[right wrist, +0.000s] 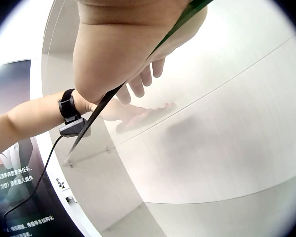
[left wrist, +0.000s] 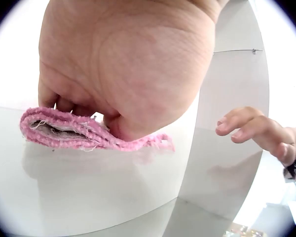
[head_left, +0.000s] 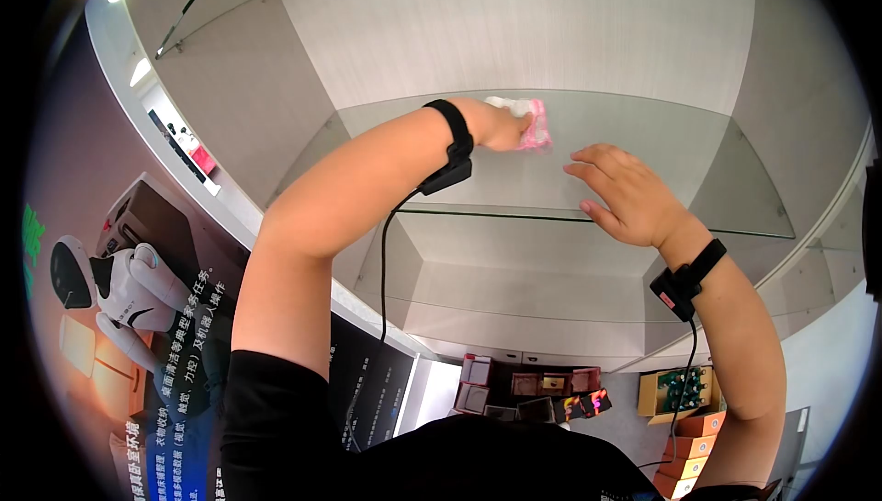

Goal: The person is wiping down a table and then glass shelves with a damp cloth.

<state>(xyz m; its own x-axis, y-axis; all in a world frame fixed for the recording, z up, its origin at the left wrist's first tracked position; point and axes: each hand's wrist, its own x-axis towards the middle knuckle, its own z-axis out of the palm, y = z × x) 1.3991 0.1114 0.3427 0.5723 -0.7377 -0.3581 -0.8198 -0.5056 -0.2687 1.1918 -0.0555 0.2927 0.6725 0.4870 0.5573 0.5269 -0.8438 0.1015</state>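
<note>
From over here, the left arm (head_left: 344,179) bends sharply at the elbow, its forearm aimed toward two o'clock, the left hand (head_left: 501,124) at twelve with fingers and thumb closed in a grip. The right forearm (head_left: 735,326) angles toward eleven, the right hand (head_left: 629,198) open, relaxed fingers pointing toward ten.

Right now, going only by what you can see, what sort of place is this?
Probably a showroom or shop display area: a curved glass shelf inside a pale cabinet, a printed wall panel picturing a white robot, and boxes on the floor.
</note>
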